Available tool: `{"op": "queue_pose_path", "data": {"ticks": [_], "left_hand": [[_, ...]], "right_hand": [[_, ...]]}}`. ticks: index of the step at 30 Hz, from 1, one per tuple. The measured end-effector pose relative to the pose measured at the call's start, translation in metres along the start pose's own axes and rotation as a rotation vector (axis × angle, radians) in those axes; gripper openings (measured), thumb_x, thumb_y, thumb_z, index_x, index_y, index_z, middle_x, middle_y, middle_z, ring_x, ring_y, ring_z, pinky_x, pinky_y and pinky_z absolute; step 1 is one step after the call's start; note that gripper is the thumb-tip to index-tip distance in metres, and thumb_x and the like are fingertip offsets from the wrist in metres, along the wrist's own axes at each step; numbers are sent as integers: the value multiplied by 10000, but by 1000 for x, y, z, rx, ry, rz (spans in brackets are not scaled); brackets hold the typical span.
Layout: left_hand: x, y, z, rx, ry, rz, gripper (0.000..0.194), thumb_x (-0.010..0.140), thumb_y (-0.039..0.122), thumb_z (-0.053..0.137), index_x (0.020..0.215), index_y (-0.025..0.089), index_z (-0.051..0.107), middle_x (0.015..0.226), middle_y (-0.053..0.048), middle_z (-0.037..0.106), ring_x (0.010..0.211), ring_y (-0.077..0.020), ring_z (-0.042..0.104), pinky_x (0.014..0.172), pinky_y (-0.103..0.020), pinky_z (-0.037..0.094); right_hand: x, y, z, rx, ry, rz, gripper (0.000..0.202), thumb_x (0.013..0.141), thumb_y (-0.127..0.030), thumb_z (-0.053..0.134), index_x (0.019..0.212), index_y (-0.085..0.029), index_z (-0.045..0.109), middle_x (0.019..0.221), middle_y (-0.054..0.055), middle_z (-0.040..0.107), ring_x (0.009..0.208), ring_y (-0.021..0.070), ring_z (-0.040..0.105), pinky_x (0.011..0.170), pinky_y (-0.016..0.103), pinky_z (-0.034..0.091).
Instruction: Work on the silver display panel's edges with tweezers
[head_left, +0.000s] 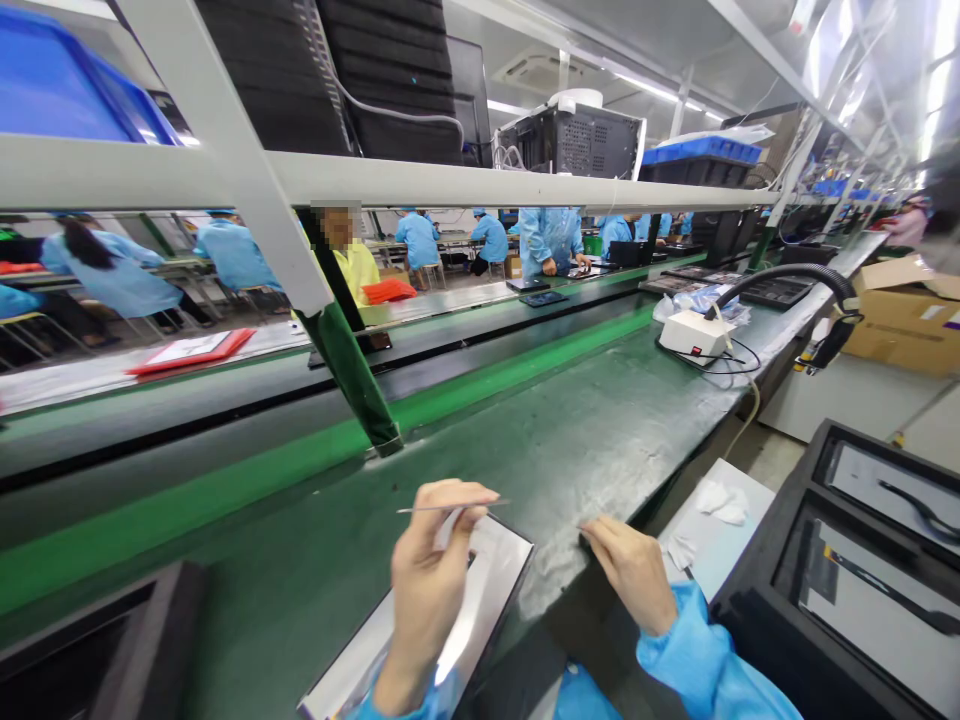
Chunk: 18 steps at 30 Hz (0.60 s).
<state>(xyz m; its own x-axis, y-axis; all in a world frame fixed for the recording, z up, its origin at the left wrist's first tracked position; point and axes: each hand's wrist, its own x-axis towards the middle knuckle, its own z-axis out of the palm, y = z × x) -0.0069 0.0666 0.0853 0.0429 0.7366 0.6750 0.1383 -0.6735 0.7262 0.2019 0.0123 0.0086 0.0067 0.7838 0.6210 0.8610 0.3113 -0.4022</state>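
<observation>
My left hand point(431, 580) is raised above a flat, shiny silver-white panel point(504, 548) with dark edges, which lies on the green bench. Between its thumb and fingers I pinch a thin, pale strip point(489, 503), seen nearly edge-on, so its kind is unclear. To the right, my right hand point(634, 572) is by the bench's front edge, apart from the panel. Its fingers are pressed together, and a small dark bit shows at the fingertips, too small to name. The left forearm covers part of the panel.
Black foam trays point(799, 520) holding flat panels stand at the right; another dark foam frame point(169, 600) sits at lower left. A white box point(694, 335) with a black hose is farther along the green bench point(570, 420). A slanted post point(352, 370) rises from it. Co-workers sit beyond.
</observation>
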Motion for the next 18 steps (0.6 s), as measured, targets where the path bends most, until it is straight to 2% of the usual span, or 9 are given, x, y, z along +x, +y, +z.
{"op": "queue_pose_path", "data": {"ticks": [3,7,11,15,18], "left_hand": [[7,4,-9,40,-72,3,105,913,294,639,877,255,729,865,-23,720,936,-212,596,836,-322,452],[-6,-2,0,47,-187,-94,113,888,336,659,878,264,745,877,-25,750,916,-226,618,838,-356,448],[-21,-6,6,62,-195,-195,152,867,388,665,843,263,748,885,-34,751,925,-242,639,873,-391,454],[-30,-2,-5,116,-248,-261,174,862,415,658,858,271,755,922,-39,742,924,-249,660,844,-389,490],[-42,0,-18,158,-285,-204,143,869,388,660,886,283,755,919,-31,743,917,-240,672,830,-367,505]], "right_hand": [[-3,9,-1,22,-10,83,427,1034,-387,368,872,-225,727,701,19,684,594,153,662,557,240,442],[-1,15,3,86,-38,172,353,989,-423,446,876,-269,743,727,-2,717,604,156,679,567,237,459],[-3,29,6,154,-16,292,262,919,-459,534,1012,-280,702,690,-33,716,557,161,673,561,243,481],[-25,49,6,166,136,462,322,942,-508,462,966,-225,614,656,-13,670,585,182,662,568,258,498],[-58,61,13,101,292,575,421,989,-502,312,915,-200,594,597,-3,614,571,198,641,566,286,499]]}}
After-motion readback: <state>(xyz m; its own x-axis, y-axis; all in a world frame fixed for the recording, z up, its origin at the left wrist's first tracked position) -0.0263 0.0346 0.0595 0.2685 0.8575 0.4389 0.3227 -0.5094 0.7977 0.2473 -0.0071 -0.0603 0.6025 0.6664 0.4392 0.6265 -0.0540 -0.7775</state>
